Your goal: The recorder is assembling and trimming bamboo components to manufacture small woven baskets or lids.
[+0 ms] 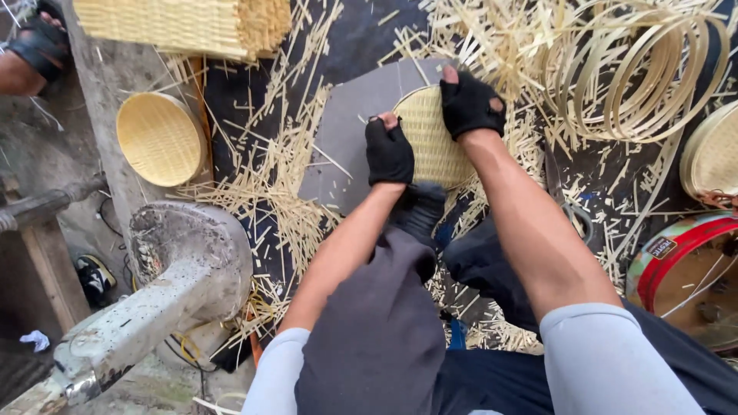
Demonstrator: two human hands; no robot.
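While both gloved hands (left, right) grip a woven disc.

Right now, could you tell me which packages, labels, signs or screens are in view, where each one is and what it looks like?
Round tin: at the right edge, beside the person's right leg; red rim with a coloured band, open top.
Label: on the tin's red rim; small dark rectangle with light print.
No signs or screens are in view.
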